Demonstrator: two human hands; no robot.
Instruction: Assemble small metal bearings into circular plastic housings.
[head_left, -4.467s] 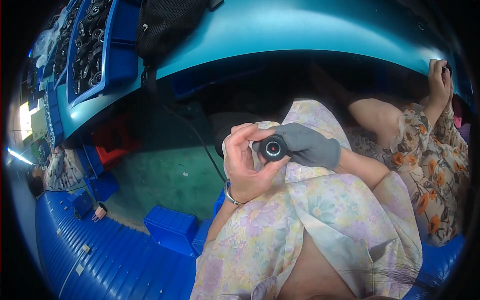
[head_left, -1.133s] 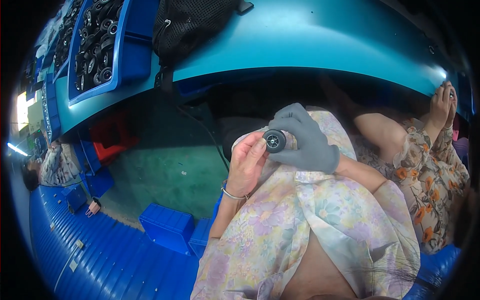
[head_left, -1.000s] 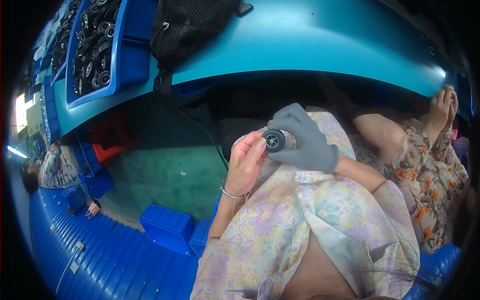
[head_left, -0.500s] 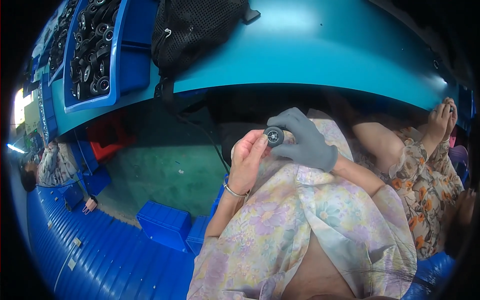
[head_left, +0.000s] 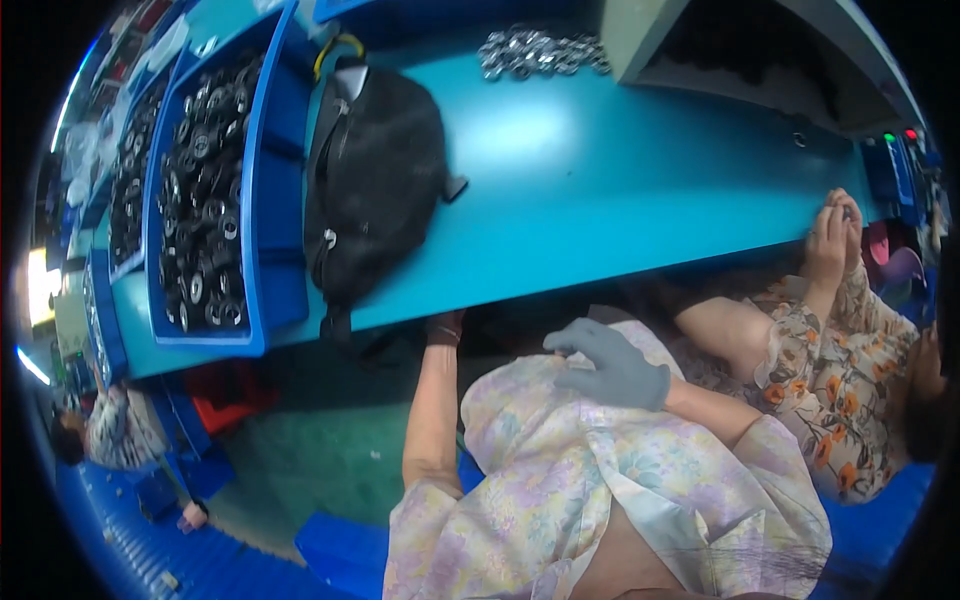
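My left arm stretches forward, and my left hand (head_left: 446, 326) is in shadow at the underside of the table's near edge. Its fingers are hidden, so I cannot see what they hold. Over my lap, on the floral cloth (head_left: 520, 440), rests my right hand (head_left: 617, 368) in a grey glove. Its thumb and forefinger stand apart with nothing visible between them. The small black wheel with the metallic hub is not visible now.
A black bag (head_left: 385, 170) lies on the turquoise table (head_left: 560, 210). Left of it, a blue bin (head_left: 258, 240) holds many black wheels. Shiny metal rings (head_left: 540, 52) lie at the back. A co-worker's hands (head_left: 832, 235) are at the right edge.
The wheel held between my two hands has gone from view. My left hand has moved away from the right, to the table edge. The view has tilted up, showing more table.
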